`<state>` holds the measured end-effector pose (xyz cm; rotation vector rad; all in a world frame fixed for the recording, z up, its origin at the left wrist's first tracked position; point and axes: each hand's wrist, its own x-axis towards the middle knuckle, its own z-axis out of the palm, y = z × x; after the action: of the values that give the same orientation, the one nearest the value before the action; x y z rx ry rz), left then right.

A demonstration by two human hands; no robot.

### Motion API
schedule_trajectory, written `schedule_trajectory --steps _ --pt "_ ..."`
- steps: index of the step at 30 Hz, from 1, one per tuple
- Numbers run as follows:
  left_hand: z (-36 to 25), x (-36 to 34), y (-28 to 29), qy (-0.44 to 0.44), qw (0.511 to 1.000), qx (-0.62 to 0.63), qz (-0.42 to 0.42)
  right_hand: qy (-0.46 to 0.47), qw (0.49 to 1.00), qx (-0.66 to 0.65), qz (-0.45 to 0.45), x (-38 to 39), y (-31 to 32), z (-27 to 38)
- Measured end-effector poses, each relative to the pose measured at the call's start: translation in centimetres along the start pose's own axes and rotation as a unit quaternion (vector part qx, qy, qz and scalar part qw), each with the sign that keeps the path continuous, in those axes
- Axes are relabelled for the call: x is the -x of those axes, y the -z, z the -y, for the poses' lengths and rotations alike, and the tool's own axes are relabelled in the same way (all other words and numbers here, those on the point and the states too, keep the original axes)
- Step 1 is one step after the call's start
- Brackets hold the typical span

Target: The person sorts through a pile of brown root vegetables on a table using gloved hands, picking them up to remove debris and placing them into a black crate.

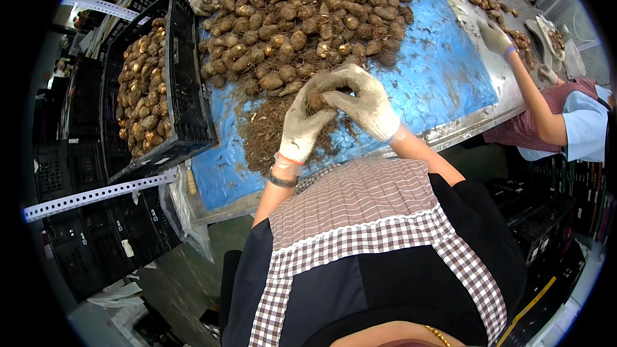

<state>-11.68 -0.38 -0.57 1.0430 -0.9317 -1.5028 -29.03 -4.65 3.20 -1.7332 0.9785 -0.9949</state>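
Observation:
Both of my hands wear dirty off-white gloves and meet over the near edge of a big heap of small brown taro roots (295, 29). Inside the curled fingers of my left hand (301, 122) sits one hairy taro root (315, 99), mostly covered by the glove. My right hand (365, 99) is closed too, its thumb and fingers pressed against the same root. Just beneath, loose soil and root hairs (260, 132) lie on the blue sheet (443, 71) that covers the table.
On the left, a black crate (186, 83) holds taro roots, with more black crates (83, 231) stacked around it. A perforated metal bar (103, 196) juts there. A co-worker's gloved hand (496, 37) reaches over the table at right; another gloved hand (200, 1) is at far left.

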Motion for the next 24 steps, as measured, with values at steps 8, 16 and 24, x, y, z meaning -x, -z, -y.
schedule_trajectory --steps 8,16,24 --pt "-0.6 0.9 -0.1 -0.054 0.997 -0.015 0.043 -0.082 0.993 0.052 -0.071 -2.6 1.0 -1.8" --pt "0.5 0.4 1.0 -0.022 0.999 0.029 -0.040 0.073 0.995 0.010 0.072 0.6 0.3 0.1" --pt "0.2 1.3 0.0 0.011 0.998 0.061 -0.031 0.113 0.983 0.099 -0.108 -1.8 -0.9 -2.8"
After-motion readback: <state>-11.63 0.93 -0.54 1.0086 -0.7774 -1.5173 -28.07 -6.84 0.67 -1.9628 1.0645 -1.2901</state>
